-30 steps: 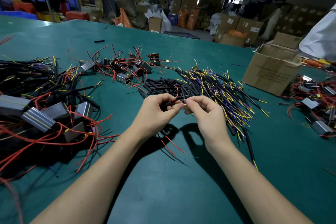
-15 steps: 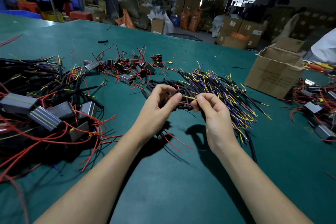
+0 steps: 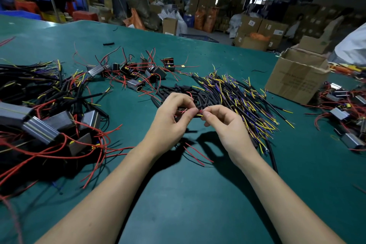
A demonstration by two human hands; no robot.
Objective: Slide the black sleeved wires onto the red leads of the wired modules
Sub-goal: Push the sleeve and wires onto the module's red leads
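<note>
With my left hand (image 3: 172,117) pinching the red lead (image 3: 199,112) and my right hand (image 3: 223,123) pinching the sleeve (image 3: 196,115), I'm lining them up end to end, left to right.

black sleeved wires (image 3: 233,95) piled beside loose red-leaded modules (image 3: 136,74).

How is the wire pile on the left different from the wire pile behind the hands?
The left pile has grey box modules tangled with long red leads; the pile behind the hands has only loose black sleeved wires with yellow and purple tips. The left pile lies knotted; the other fans out mostly one way. Both rest on the green table.
</note>
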